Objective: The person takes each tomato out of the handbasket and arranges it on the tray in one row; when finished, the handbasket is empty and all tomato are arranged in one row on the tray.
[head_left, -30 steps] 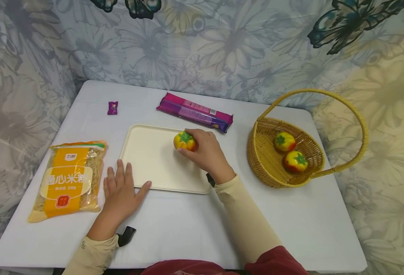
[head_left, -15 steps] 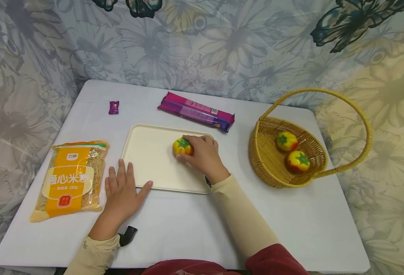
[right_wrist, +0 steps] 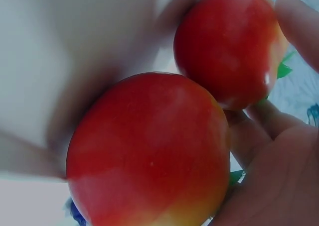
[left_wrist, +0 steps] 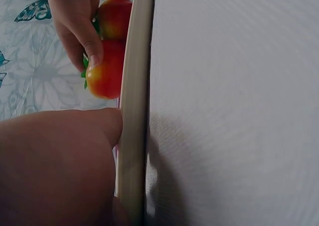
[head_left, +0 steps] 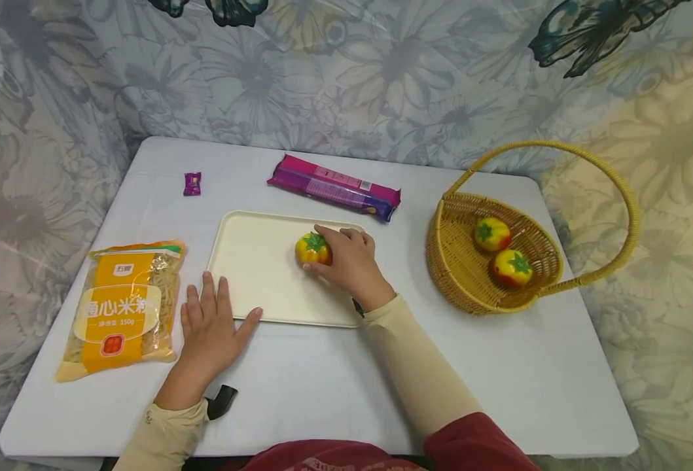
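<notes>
Yellow bag [head_left: 119,314]: Lies left of the tray [head_left: 264,278], near the left hand [head_left: 209,333]. Could shift if brushed by spread fingers.
Small purple sweet [head_left: 192,184]: Lies beyond the tray's far left corner. Appears little exposed.
Left hand: Rests with fingers extended and spread at the tray's near left corner. Could drag or tip the tray if leaned on.
Tray: Lies flat, with only a low rim. Could let a round load roll off if jolted.
Held fruit [head_left: 309,251]: Sits at the tray's right half. Could slip free because of smooth, glossy skin. Cannot confirm contact with the tray floor.
Long purple packet [head_left: 334,186]: Lies just beyond the tray's far rim. Could be struck by a fruit rolling that way.
Second fruit [right_wrist: 149,151]: Sits beside the held fruit at the tray's right part, hidden from the head view. Could be knocked over the rim by a hasty pull-back.
Right hand [head_left: 349,265]: Pinches the held fruit over the tray. Could release too early or from too high.
Basket [head_left: 440,261]: Stands right of the tray, containing a far fruit [head_left: 492,234] and a near fruit [head_left: 512,269]. Could be bumped by a wide forearm swing.
</notes>
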`<move>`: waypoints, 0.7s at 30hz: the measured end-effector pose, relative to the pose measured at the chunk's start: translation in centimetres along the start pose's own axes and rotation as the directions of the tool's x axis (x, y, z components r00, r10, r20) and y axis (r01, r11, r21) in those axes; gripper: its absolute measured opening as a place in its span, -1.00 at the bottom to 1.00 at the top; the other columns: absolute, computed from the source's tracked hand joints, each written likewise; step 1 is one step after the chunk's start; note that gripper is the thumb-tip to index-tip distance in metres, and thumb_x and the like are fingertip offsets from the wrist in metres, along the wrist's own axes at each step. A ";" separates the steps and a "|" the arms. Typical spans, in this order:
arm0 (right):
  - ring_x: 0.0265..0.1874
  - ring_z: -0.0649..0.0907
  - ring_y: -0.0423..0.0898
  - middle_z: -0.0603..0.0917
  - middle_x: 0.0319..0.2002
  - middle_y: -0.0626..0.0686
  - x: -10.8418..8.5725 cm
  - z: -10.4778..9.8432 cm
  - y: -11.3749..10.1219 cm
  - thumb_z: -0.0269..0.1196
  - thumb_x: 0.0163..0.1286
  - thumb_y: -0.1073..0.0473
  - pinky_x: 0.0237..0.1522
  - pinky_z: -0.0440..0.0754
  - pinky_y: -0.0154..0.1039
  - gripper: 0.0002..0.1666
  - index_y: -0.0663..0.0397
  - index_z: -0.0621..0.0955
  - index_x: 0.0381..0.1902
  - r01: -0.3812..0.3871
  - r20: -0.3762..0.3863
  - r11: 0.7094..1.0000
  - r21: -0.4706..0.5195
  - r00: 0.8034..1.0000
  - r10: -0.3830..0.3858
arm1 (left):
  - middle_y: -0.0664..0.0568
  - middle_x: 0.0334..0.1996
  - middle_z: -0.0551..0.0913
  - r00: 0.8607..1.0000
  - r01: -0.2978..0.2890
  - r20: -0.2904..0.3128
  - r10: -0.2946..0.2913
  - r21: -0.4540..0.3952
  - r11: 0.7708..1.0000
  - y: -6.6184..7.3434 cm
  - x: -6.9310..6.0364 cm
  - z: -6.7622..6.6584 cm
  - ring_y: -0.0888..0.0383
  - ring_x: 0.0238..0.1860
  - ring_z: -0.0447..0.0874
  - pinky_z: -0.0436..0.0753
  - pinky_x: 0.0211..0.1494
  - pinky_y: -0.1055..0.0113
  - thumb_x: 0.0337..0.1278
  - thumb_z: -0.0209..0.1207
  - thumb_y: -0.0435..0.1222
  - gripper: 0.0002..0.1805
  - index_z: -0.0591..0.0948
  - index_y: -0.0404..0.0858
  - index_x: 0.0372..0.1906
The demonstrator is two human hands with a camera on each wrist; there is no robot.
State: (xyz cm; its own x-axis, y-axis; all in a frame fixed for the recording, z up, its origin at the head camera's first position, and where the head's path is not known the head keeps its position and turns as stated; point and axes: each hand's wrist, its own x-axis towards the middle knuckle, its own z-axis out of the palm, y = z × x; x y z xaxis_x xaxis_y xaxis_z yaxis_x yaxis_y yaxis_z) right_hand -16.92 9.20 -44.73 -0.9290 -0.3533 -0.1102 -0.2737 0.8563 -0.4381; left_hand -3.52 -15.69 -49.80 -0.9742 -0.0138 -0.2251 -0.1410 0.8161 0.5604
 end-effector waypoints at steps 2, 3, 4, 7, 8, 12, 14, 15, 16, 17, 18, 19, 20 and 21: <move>0.45 0.35 0.16 0.58 0.42 0.00 -0.1 -0.1 0.0 0.48 0.35 -0.27 0.50 -0.04 0.26 -0.02 -0.17 0.39 0.62 -0.003 -0.007 1.000 0.017 1.000 0.003 | -0.39 0.64 -0.56 1.000 -0.002 -0.001 0.002 0.000 1.000 0.0 0.0 0.0 -0.44 0.58 -0.74 -0.50 0.49 -0.44 0.56 0.03 0.21 0.13 -0.22 -0.52 0.66; 0.46 0.34 0.16 0.54 0.46 0.00 -0.2 -0.3 0.1 0.48 0.35 -0.27 0.51 -0.05 0.26 -0.01 -0.16 0.38 0.62 -0.005 -0.015 1.000 0.027 1.000 0.006 | -0.39 0.64 -0.56 1.000 -0.004 -0.003 0.004 0.000 1.000 -0.1 0.0 0.1 -0.44 0.58 -0.74 -0.49 0.49 -0.44 0.56 0.03 0.21 0.13 -0.22 -0.52 0.66; 0.48 0.32 0.17 0.50 0.50 0.00 -0.3 -0.4 0.1 0.47 0.35 -0.28 0.51 -0.05 0.25 0.00 -0.16 0.37 0.63 -0.009 -0.023 0.999 0.035 1.000 0.009 | -0.39 0.64 -0.56 1.000 -0.005 -0.003 0.005 0.001 1.000 -0.1 0.0 0.1 -0.44 0.58 -0.74 -0.49 0.49 -0.44 0.56 0.03 0.21 0.13 -0.22 -0.52 0.66; 0.49 0.31 0.19 0.38 0.59 -0.01 -0.4 -1.0 0.4 0.46 0.37 -0.28 0.50 -0.03 0.23 0.00 -0.14 0.36 0.63 -0.022 -0.055 0.999 0.049 0.998 0.025 | -0.39 0.64 -0.56 1.000 -0.008 -0.004 0.008 0.001 1.000 -0.1 0.1 0.0 -0.44 0.58 -0.74 -0.50 0.48 -0.44 0.56 0.02 0.22 0.13 -0.22 -0.51 0.67; 0.49 0.31 0.20 0.35 0.61 -0.01 -0.5 -1.3 0.5 0.46 0.37 -0.28 0.50 -0.02 0.24 0.00 -0.14 0.36 0.63 -0.027 -0.066 0.998 0.048 0.997 0.031 | -0.38 0.64 -0.56 1.000 -0.009 -0.005 0.009 0.002 1.000 -0.1 0.1 0.0 -0.44 0.58 -0.73 -0.49 0.48 -0.44 0.56 0.01 0.22 0.13 -0.22 -0.51 0.67; 0.53 0.25 0.26 0.31 0.63 -0.01 -0.7 -3.0 1.2 0.44 0.40 -0.25 0.51 -0.07 0.26 -0.02 -0.14 0.33 0.65 -0.061 -0.096 0.996 0.061 0.993 0.066 | -0.38 0.64 -0.57 1.000 -0.010 -0.009 0.010 -0.004 1.000 -0.1 0.1 0.0 -0.45 0.58 -0.73 -0.50 0.48 -0.44 0.56 0.03 0.21 0.13 -0.23 -0.51 0.67; 0.53 0.23 0.28 0.30 0.63 0.00 -0.9 -3.9 1.7 0.42 0.42 -0.26 0.52 -0.09 0.27 -0.02 -0.13 0.32 0.65 -0.070 -0.111 0.995 0.073 0.991 0.078 | -0.38 0.64 -0.56 1.000 -0.013 -0.014 0.013 -0.005 1.000 -0.1 0.1 0.0 -0.46 0.58 -0.72 -0.50 0.48 -0.44 0.56 0.04 0.20 0.13 -0.22 -0.51 0.67; 0.53 0.22 0.29 0.30 0.63 0.01 -1.0 -4.3 2.0 0.41 0.42 -0.26 0.53 -0.09 0.27 -0.01 -0.12 0.32 0.66 -0.075 -0.120 0.994 0.080 0.989 0.084 | -0.39 0.64 -0.56 1.000 -0.016 -0.017 0.016 -0.006 1.000 -0.2 0.0 0.1 -0.47 0.58 -0.71 -0.50 0.48 -0.45 0.56 0.04 0.20 0.13 -0.22 -0.51 0.66; 0.53 0.24 0.29 0.30 0.63 0.02 -1.1 -4.8 2.4 0.41 0.43 -0.27 0.52 -0.06 0.27 -0.01 -0.12 0.31 0.66 -0.077 -0.131 0.994 0.081 0.987 0.087 | -0.39 0.64 -0.56 1.000 -0.017 -0.018 0.017 -0.007 1.000 -0.2 0.0 0.1 -0.47 0.58 -0.71 -0.50 0.48 -0.45 0.55 0.04 0.21 0.13 -0.22 -0.51 0.66; 0.52 0.25 0.30 0.32 0.62 0.02 -1.2 -5.2 2.8 0.40 0.43 -0.27 0.51 -0.05 0.27 -0.01 -0.11 0.31 0.66 -0.081 -0.144 0.993 0.085 0.985 0.093 | -0.39 0.65 -0.56 1.000 -0.018 -0.018 0.018 -0.006 1.000 -0.2 0.0 0.1 -0.47 0.58 -0.71 -0.50 0.48 -0.45 0.55 0.04 0.20 0.13 -0.22 -0.51 0.66; 0.51 0.26 0.30 0.33 0.61 0.03 -1.3 -5.6 3.2 0.40 0.44 -0.27 0.51 -0.03 0.28 -0.02 -0.10 0.31 0.66 -0.087 -0.158 0.993 0.085 0.982 0.100 | -0.39 0.65 -0.55 1.000 -0.020 -0.019 0.020 -0.006 1.000 -0.2 0.0 0.1 -0.47 0.58 -0.70 -0.50 0.48 -0.45 0.55 0.04 0.21 0.13 -0.21 -0.52 0.66; 0.50 0.27 0.31 0.35 0.60 0.04 -1.4 -6.0 3.7 0.40 0.44 -0.27 0.50 0.00 0.29 -0.02 -0.10 0.31 0.66 -0.095 -0.173 0.992 0.085 0.979 0.108 | -0.39 0.64 -0.55 1.000 -0.018 -0.017 0.018 -0.007 1.000 -0.2 0.0 0.1 -0.47 0.58 -0.71 -0.50 0.48 -0.45 0.55 0.04 0.20 0.13 -0.22 -0.52 0.66; 0.49 0.28 0.31 0.36 0.60 0.05 -1.5 -6.4 4.1 0.40 0.44 -0.27 0.49 0.02 0.30 -0.01 -0.09 0.31 0.66 -0.105 -0.187 0.991 0.086 0.975 0.119 | -0.39 0.64 -0.56 1.000 -0.017 -0.014 0.017 -0.007 1.000 -0.2 0.0 0.1 -0.47 0.58 -0.72 -0.51 0.48 -0.45 0.55 0.04 0.20 0.13 -0.22 -0.52 0.66; 0.49 0.29 0.31 0.36 0.59 0.05 -1.6 -6.8 4.6 0.40 0.44 -0.26 0.49 0.04 0.31 -0.01 -0.08 0.31 0.66 -0.116 -0.201 0.990 0.085 0.971 0.131 | -0.40 0.64 -0.56 1.000 -0.017 -0.013 0.017 -0.007 1.000 -0.2 0.0 0.2 -0.47 0.58 -0.71 -0.50 0.48 -0.45 0.55 0.04 0.21 0.13 -0.22 -0.52 0.66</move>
State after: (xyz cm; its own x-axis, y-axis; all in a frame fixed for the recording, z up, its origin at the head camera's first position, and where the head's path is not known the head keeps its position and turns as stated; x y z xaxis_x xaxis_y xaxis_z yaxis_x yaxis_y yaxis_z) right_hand -18.35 16.29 -40.48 -0.9878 -0.1549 0.0144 -0.1415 0.8563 -0.4968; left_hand -3.46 -15.74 -50.04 -0.9788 -0.0073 -0.2047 -0.1253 0.8120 0.5700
